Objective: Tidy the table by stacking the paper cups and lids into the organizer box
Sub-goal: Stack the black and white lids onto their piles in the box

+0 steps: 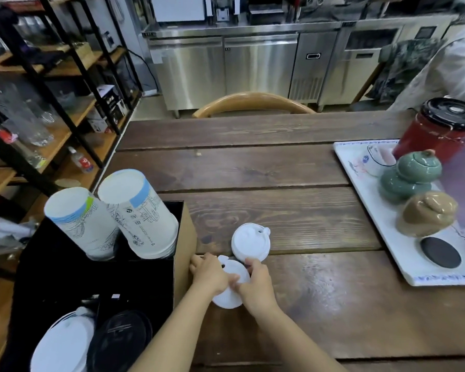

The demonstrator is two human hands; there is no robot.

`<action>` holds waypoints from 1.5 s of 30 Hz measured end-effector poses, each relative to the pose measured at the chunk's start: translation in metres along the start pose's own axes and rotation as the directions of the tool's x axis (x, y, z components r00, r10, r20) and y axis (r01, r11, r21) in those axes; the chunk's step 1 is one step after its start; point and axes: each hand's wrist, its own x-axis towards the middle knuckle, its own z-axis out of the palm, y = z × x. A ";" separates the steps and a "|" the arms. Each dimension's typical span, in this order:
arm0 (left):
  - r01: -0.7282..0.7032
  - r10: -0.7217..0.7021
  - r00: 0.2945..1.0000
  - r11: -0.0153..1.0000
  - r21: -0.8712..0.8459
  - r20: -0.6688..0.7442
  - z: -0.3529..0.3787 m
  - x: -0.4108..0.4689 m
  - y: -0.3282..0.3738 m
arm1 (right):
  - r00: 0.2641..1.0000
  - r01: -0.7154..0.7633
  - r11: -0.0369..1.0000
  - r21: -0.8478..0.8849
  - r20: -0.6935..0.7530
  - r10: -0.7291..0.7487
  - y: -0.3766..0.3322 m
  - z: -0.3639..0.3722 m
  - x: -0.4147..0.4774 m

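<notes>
A black organizer box (180, 253) with a cardboard side stands at the table's left edge. Two stacks of upside-down paper cups (137, 213) lean in its far compartments. White lids (62, 345) and black lids (121, 336) fill its near compartments. Just right of the box, my left hand (208, 273) and my right hand (255, 285) both grip a stack of white lids (232, 283) over the table. A second stack of white lids (250, 244) rests on the table just beyond my hands.
A white tray (387, 224) at the right carries green and tan ceramic jars, a cup and a dark coaster. A red container (438, 127) with a black lid stands behind it. A wooden chair back (253, 102) is at the table's far edge. Shelving stands to the left.
</notes>
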 end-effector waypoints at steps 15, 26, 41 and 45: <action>-0.235 0.214 0.970 0.720 -0.653 -0.112 -0.019 0.010 0.044 | 0.940 0.103 0.959 0.263 -0.342 -0.007 -0.018 -0.047 0.020; -0.227 0.142 0.973 0.726 -0.649 -0.180 0.009 0.042 0.040 | 0.962 -0.066 0.991 0.118 -0.256 0.094 -0.008 -0.045 0.048; -0.289 0.293 0.955 0.954 -0.078 0.043 -0.005 0.038 0.046 | 0.999 -0.031 0.979 0.200 0.036 0.025 -0.010 -0.067 0.050; -0.289 0.290 0.957 0.957 -0.017 0.024 0.002 0.024 0.038 | 0.994 0.071 0.994 0.084 0.082 -0.078 -0.005 -0.079 0.046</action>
